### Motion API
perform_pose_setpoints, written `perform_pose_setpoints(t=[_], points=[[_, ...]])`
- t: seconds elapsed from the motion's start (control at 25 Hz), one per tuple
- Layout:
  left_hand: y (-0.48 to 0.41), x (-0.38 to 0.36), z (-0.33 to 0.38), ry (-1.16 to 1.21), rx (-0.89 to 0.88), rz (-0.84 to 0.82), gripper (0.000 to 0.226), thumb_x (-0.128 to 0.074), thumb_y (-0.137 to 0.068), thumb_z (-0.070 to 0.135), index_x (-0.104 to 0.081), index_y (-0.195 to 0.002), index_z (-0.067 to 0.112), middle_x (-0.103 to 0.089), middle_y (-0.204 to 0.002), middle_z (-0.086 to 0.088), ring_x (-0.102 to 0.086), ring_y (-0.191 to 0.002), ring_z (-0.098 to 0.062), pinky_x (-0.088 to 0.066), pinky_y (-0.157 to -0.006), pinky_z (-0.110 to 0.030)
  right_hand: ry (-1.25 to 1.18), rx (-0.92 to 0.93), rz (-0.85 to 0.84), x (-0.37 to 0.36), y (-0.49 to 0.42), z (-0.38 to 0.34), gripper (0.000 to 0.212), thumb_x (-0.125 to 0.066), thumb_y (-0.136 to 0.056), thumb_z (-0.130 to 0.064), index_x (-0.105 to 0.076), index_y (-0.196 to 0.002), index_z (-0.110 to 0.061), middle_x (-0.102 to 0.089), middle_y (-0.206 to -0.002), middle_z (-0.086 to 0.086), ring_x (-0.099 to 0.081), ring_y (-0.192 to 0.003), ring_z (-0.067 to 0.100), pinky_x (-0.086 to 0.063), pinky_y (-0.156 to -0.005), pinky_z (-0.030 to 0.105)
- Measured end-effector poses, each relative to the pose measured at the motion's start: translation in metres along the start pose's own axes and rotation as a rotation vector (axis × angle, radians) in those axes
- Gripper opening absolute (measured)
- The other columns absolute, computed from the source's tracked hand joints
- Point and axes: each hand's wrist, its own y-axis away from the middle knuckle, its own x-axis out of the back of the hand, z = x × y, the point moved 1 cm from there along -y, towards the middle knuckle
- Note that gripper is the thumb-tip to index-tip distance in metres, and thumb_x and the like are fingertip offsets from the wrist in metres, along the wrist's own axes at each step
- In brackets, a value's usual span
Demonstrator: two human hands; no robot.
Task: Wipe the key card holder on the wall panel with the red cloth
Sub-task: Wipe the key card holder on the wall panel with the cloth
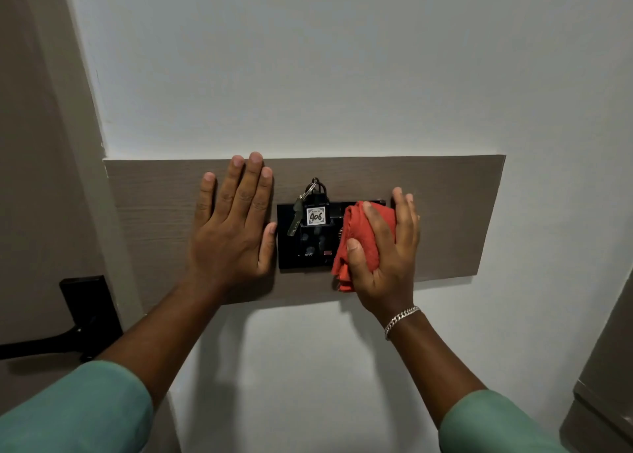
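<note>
Pressing flat and open on the wooden wall panel (445, 213), the left hand (233, 226) is holding nothing. The right hand (383, 247) is gripping the bunched red cloth (359, 237) against the black key card holder (308, 243), mid-frame.

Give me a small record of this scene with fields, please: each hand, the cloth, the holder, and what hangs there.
left hand: flat and open on the wooden wall panel, left of the holder
right hand: presses the red cloth on the holder's right part
key card holder: black, fingerprints visible on its glossy face
key tag: reads 406, a key hangs beside it
</note>
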Motion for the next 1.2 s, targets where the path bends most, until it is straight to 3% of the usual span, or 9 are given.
perform_pose_setpoints(t=[0.08, 0.24, 0.4, 0.56, 0.72, 0.88, 1.04, 1.2], points=[[0.000, 0.000, 0.000, -0.003, -0.007, 0.011, 0.071, -0.029, -0.095, 0.039, -0.018, -0.156, 0.005, -0.014, -0.165, -0.014, -0.008, -0.154, -0.029, -0.005, -0.125, -0.050, -0.009, -0.029, 0.020, -0.007, -0.008, -0.012, 0.049, -0.047, -0.095, -0.046, -0.052, -0.138, -0.023, -0.031, -0.158, 0.018, -0.016, -0.155, 0.028, -0.023, -0.120, 0.062], [0.000, 0.000, 0.000, 0.003, -0.008, 0.022, 0.071, -0.031, -0.095, 0.038, -0.018, -0.157, 0.005, -0.013, -0.165, -0.014, -0.007, -0.154, -0.029, -0.003, -0.125, -0.049, 0.022, 0.135, -0.058, 0.003, -0.005, -0.002, 0.048, -0.054, -0.091, -0.040, -0.054, -0.136, -0.023, -0.036, -0.155, 0.021, -0.023, -0.151, 0.037, -0.023, -0.119, 0.063], [0.000, -0.001, 0.000, -0.007, -0.007, 0.010, 0.072, -0.031, -0.095, 0.039, -0.017, -0.157, 0.005, -0.014, -0.165, -0.015, -0.007, -0.154, -0.029, -0.002, -0.125, -0.049, -0.010, 0.018, 0.002, -0.005, -0.013, -0.013, 0.045, -0.055, -0.090, -0.042, -0.058, -0.132, -0.023, -0.036, -0.155, 0.019, -0.022, -0.152, 0.035, -0.024, -0.119, 0.061], [0.000, -0.001, 0.000, 0.001, -0.005, 0.015, 0.071, -0.031, -0.095, 0.039, -0.019, -0.156, 0.005, -0.015, -0.165, -0.015, -0.007, -0.154, -0.029, -0.004, -0.125, -0.050, 0.055, 0.155, -0.054, 0.002, -0.008, 0.000, 0.047, -0.058, -0.090, -0.043, -0.057, -0.132, -0.024, -0.037, -0.153, 0.020, -0.025, -0.150, 0.037, -0.026, -0.119, 0.060], [0.000, -0.002, 0.000, 0.000, -0.004, 0.013, 0.072, -0.030, -0.095, 0.039, -0.017, -0.157, 0.005, -0.013, -0.165, -0.014, -0.006, -0.155, -0.029, -0.004, -0.125, -0.050, -0.004, -0.185, 0.109, -0.003, -0.014, 0.002, 0.048, -0.049, -0.095, -0.048, -0.055, -0.137, -0.027, -0.029, -0.160, 0.015, -0.019, -0.153, 0.030, -0.028, -0.119, 0.056], [0.000, -0.001, 0.000, 0.002, 0.007, 0.016, 0.071, -0.030, -0.095, 0.039, -0.018, -0.157, 0.005, -0.014, -0.165, -0.015, -0.008, -0.154, -0.029, -0.004, -0.125, -0.050, 0.025, -0.189, 0.080, -0.007, 0.004, -0.004, 0.057, -0.042, -0.096, -0.056, -0.047, -0.144, -0.025, -0.026, -0.163, 0.012, -0.013, -0.155, 0.028, -0.024, -0.121, 0.056], [0.000, 0.000, 0.001, -0.017, 0.003, 0.014, 0.070, -0.030, -0.095, 0.038, -0.019, -0.156, 0.004, -0.017, -0.164, -0.016, -0.011, -0.154, -0.030, -0.004, -0.124, -0.050, -0.044, -0.350, 0.167, -0.014, 0.005, -0.014, 0.056, -0.042, -0.097, -0.053, -0.049, -0.143, -0.022, -0.028, -0.162, 0.013, -0.016, -0.154, 0.032, -0.025, -0.120, 0.058], [0.000, 0.000, 0.000, -0.011, 0.012, 0.002, 0.071, -0.029, -0.096, 0.038, -0.017, -0.157, 0.005, -0.013, -0.164, -0.015, -0.006, -0.154, -0.029, -0.004, -0.124, -0.051, 0.029, -0.116, 0.037, -0.009, 0.009, -0.008, 0.055, -0.049, -0.095, -0.049, -0.049, -0.143, -0.020, -0.029, -0.160, 0.017, -0.015, -0.154, 0.029, -0.023, -0.120, 0.061]])
